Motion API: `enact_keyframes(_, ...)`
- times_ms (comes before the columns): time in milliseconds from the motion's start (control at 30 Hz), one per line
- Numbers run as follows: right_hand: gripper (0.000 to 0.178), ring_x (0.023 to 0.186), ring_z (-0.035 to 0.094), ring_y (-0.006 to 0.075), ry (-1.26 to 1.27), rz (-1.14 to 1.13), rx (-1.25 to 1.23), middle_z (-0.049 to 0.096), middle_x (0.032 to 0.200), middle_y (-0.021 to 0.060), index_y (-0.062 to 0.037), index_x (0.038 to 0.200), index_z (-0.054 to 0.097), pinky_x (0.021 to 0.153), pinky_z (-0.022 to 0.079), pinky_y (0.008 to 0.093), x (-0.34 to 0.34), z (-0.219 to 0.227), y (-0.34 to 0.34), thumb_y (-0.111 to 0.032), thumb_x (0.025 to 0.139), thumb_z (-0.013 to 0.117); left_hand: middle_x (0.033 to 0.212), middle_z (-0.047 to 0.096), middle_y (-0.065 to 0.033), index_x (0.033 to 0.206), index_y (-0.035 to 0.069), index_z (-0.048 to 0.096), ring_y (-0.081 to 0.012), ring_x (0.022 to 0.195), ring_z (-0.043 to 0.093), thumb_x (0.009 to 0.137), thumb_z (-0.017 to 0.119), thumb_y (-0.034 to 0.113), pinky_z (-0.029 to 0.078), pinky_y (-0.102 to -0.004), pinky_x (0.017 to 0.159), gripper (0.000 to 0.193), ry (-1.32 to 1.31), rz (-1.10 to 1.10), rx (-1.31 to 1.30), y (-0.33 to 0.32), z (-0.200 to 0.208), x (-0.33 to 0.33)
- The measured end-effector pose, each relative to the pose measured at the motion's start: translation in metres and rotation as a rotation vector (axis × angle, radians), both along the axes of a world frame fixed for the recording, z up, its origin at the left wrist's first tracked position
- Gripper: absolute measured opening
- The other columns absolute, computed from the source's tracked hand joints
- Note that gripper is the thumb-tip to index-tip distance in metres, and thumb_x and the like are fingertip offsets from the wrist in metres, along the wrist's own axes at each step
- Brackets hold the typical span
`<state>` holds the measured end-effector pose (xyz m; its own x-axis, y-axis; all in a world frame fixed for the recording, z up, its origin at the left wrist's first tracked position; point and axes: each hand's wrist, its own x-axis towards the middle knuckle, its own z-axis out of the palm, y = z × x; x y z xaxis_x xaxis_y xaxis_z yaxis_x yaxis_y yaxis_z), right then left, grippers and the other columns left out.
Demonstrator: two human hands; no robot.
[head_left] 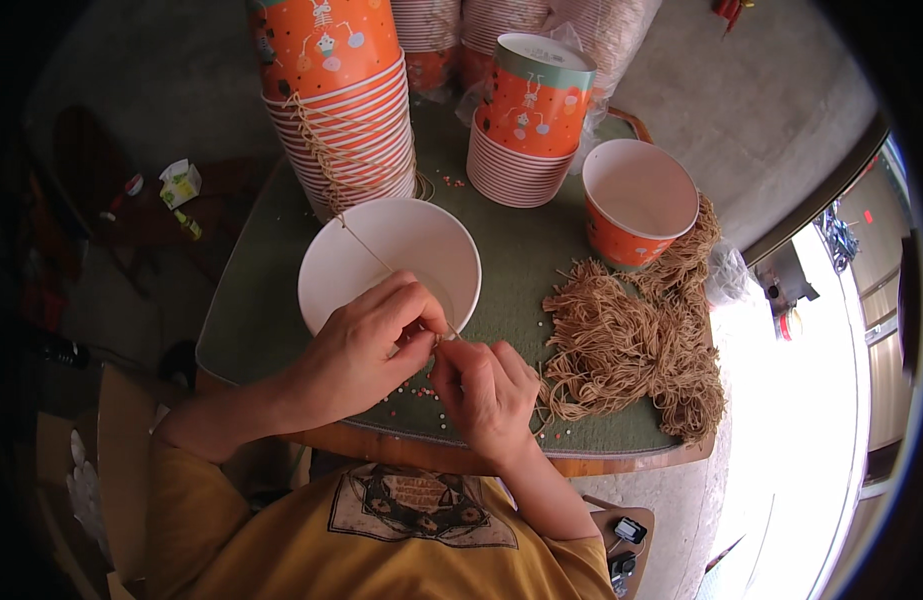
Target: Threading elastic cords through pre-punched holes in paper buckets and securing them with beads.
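Note:
Thumb and forefinger pinched, my left hand [371, 335] grips a thin tan cord [365, 246]. The cord runs taut from the left stack of orange paper buckets [346, 140], across the mouth of an open white bucket [381, 225]. Just beside it, my right hand [488, 392] is closed on the same cord, fingertips almost touching the left ones. What sits between the fingertips is too small to make out. More cord hangs looped and knotted down that left stack. Small coloured beads [428, 392] lie scattered on the green tabletop below my hands.
A large heap of tan cord [621, 345] covers the table's right side. Behind it stands an open orange bucket [636, 200]. A shorter upside-down bucket stack [526, 130] is at the back. A cardboard box [126, 460] stands at lower left.

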<state>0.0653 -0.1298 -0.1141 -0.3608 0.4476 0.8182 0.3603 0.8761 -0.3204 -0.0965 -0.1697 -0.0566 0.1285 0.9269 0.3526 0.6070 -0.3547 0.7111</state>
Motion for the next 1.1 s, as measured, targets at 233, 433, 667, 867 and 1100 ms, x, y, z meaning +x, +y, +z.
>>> enact_keyframes(233,0.012,0.055,0.051,0.0048,0.254,0.171,-0.617,0.058,0.067,0.0003,-0.0034,0.09,0.057,0.054,0.043,0.0194,0.0,0.002,-0.006,-0.001,0.085,0.067,0.096,0.057,-0.0066,0.102,0.002,0.06,-0.0157,0.081,0.058,0.085,0.052,-0.009,0.047,-0.0256,0.073,0.022,0.029,0.04,0.035,0.003,0.003,-0.006)
enact_keyframes(433,0.008,0.063,0.05,0.0017,0.36,0.282,-0.913,0.057,0.07,-0.0037,-0.0011,0.094,0.057,0.059,0.042,0.0171,0.002,0.011,-0.008,-0.003,0.089,0.063,0.096,0.058,-0.0065,0.102,0.002,0.061,-0.0149,0.087,0.058,0.088,0.051,-0.007,0.047,-0.0272,0.077,0.019,-0.094,-0.037,-0.123,0.002,0.006,-0.009)
enact_keyframes(667,0.009,0.065,0.046,0.0006,0.494,0.391,-1.148,0.057,0.078,-0.0053,-0.0017,0.098,0.059,0.06,0.037,0.0153,0.003,0.006,-0.006,-0.009,0.093,0.062,0.096,0.058,-0.0062,0.106,0.002,0.06,-0.0146,0.088,0.058,0.093,0.051,0.0,0.047,-0.0279,0.08,0.016,-0.082,-0.101,-0.182,0.001,0.004,-0.01)
enact_keyframes(867,0.012,0.067,0.048,-0.0008,0.539,0.505,-1.25,0.061,0.08,-0.0049,-0.0024,0.102,0.059,0.06,0.038,0.0151,0.007,0.005,-0.001,-0.013,0.095,0.061,0.099,0.06,-0.0036,0.109,0.001,0.059,-0.009,0.092,0.057,0.1,0.047,0.008,0.047,-0.0263,0.084,0.017,-0.227,-0.128,-0.366,0.002,0.008,-0.013)
enact_keyframes(1100,0.012,0.063,0.045,-0.001,0.541,0.498,-1.256,0.057,0.076,-0.0069,-0.0032,0.101,0.06,0.057,0.035,0.0153,0.004,0.006,-0.001,-0.013,0.094,0.063,0.091,0.061,-0.0025,0.105,0.0,0.058,-0.0072,0.084,0.056,0.099,0.053,0.011,0.048,-0.0244,0.076,0.014,-0.454,-0.159,-0.376,0.011,0.001,-0.012)
